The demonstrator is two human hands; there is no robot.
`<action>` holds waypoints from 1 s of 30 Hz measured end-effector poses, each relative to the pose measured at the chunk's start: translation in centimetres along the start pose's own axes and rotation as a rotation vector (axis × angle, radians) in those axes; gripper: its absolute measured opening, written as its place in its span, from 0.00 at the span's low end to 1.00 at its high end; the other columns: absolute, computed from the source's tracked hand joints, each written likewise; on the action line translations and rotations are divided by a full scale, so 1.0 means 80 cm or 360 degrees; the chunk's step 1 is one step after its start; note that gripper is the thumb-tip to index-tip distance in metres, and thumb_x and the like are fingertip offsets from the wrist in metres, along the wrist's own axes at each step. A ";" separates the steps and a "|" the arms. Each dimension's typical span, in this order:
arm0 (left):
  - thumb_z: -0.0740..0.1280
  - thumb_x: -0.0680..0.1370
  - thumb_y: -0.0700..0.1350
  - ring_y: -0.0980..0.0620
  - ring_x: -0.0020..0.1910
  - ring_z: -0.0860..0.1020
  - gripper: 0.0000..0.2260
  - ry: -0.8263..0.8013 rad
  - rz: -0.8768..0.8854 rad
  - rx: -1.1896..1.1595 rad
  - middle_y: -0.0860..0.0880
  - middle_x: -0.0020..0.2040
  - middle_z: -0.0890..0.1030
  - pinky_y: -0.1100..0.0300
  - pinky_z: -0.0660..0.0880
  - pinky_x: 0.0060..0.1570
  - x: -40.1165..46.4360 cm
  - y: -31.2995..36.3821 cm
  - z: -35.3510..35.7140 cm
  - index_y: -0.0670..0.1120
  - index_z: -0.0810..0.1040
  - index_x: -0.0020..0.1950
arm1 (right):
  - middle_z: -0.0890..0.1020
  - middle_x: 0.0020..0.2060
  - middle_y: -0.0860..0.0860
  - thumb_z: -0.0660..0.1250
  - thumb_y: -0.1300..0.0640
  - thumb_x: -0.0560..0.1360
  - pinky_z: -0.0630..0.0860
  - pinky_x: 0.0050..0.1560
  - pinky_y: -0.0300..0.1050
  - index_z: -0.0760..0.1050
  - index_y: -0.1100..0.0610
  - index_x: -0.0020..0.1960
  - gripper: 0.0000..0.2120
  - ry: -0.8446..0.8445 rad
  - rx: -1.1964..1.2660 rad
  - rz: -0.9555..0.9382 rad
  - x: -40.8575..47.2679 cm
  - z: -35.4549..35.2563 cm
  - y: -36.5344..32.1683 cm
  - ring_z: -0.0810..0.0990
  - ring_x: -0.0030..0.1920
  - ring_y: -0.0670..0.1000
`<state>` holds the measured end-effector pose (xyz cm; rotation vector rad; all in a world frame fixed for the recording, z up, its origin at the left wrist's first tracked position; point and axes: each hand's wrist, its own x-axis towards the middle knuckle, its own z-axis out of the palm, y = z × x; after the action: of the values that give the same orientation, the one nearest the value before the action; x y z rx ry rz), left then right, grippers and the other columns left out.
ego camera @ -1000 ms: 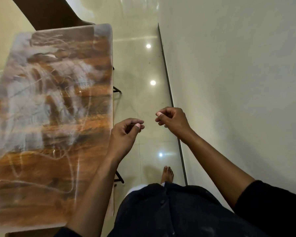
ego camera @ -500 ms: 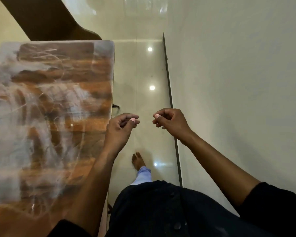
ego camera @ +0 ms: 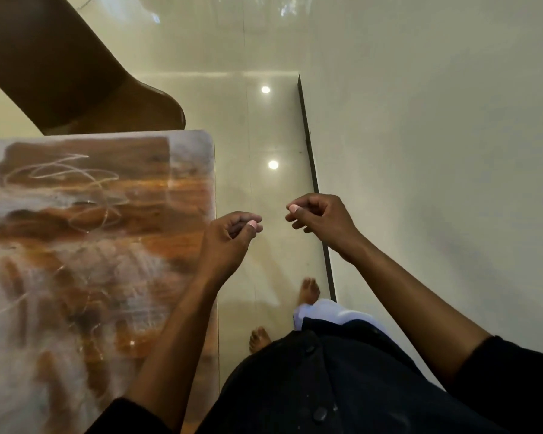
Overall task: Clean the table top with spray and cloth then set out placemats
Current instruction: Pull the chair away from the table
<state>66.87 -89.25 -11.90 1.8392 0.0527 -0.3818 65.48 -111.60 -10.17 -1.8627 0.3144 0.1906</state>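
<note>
Desk [ego camera: 76,245] lies just left of the left hand [ego camera: 229,236]; right hand [ego camera: 320,220] nearby; both curled, holding nothing.

Head view, sole camera: worn on the person's head, wide-angle, facing forward and steeply down. Nearest, at the bottom edge: dark clothing and both forearms. Mid-frame, close: left hand [ego camera: 229,236] and right hand [ego camera: 322,219]. Left side: table top [ego camera: 85,245], cut by the left and bottom edges. Beyond it, top left: chair [ego camera: 76,79]. Centre: glossy floor [ego camera: 264,136]. Right: wall [ego camera: 436,151]. No second view shares the scene.
</note>
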 end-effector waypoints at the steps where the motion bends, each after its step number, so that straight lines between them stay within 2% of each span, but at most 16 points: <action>1: 0.68 0.85 0.40 0.59 0.49 0.87 0.08 0.0019 0.0000 -0.0004 0.48 0.49 0.89 0.70 0.78 0.46 0.022 0.004 0.000 0.45 0.87 0.58 | 0.89 0.44 0.50 0.71 0.55 0.81 0.82 0.45 0.47 0.84 0.57 0.53 0.06 -0.0003 -0.0012 -0.0021 0.026 -0.003 -0.004 0.88 0.44 0.51; 3: 0.67 0.85 0.39 0.62 0.47 0.86 0.08 0.0063 0.0000 0.0002 0.46 0.49 0.89 0.72 0.77 0.44 0.065 0.015 0.003 0.42 0.86 0.59 | 0.89 0.44 0.50 0.70 0.55 0.81 0.82 0.46 0.48 0.84 0.56 0.54 0.06 -0.0008 -0.0041 -0.0055 0.078 -0.013 -0.010 0.88 0.44 0.51; 6: 0.66 0.86 0.39 0.65 0.48 0.85 0.09 0.0110 0.0000 0.0022 0.46 0.51 0.88 0.73 0.78 0.42 0.136 0.037 0.009 0.42 0.85 0.60 | 0.89 0.44 0.49 0.70 0.55 0.81 0.82 0.46 0.45 0.85 0.55 0.54 0.06 -0.0051 -0.0054 -0.0109 0.166 -0.033 -0.024 0.88 0.44 0.50; 10: 0.67 0.86 0.41 0.60 0.53 0.86 0.08 0.0230 -0.0026 0.0056 0.49 0.51 0.88 0.72 0.80 0.48 0.224 0.075 0.011 0.46 0.86 0.60 | 0.88 0.43 0.49 0.71 0.56 0.81 0.80 0.45 0.42 0.85 0.55 0.53 0.05 -0.0148 -0.0051 -0.0123 0.275 -0.060 -0.056 0.88 0.43 0.51; 19: 0.68 0.85 0.44 0.56 0.54 0.87 0.09 0.0505 -0.0152 -0.0065 0.53 0.51 0.89 0.58 0.82 0.56 0.404 0.134 -0.005 0.50 0.86 0.61 | 0.88 0.42 0.48 0.71 0.55 0.81 0.80 0.46 0.44 0.84 0.53 0.52 0.04 -0.0454 -0.0192 -0.0241 0.509 -0.095 -0.125 0.87 0.43 0.50; 27: 0.67 0.85 0.40 0.57 0.51 0.87 0.09 0.0639 -0.0149 -0.0139 0.51 0.50 0.89 0.62 0.81 0.53 0.604 0.153 -0.067 0.48 0.87 0.59 | 0.88 0.42 0.48 0.71 0.56 0.81 0.79 0.44 0.41 0.84 0.54 0.53 0.05 -0.0650 -0.0355 -0.0322 0.727 -0.052 -0.200 0.87 0.43 0.50; 30: 0.67 0.86 0.39 0.59 0.50 0.86 0.09 0.0663 -0.0160 -0.0161 0.51 0.50 0.89 0.67 0.80 0.50 0.669 0.172 -0.102 0.48 0.86 0.58 | 0.88 0.42 0.48 0.71 0.55 0.81 0.79 0.44 0.40 0.84 0.54 0.52 0.04 -0.0707 -0.0393 -0.0333 0.796 -0.028 -0.246 0.87 0.43 0.50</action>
<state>122.49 -94.22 -12.41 1.7931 0.4440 -0.0579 132.05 -115.74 -9.93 -2.0175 -0.2183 0.5068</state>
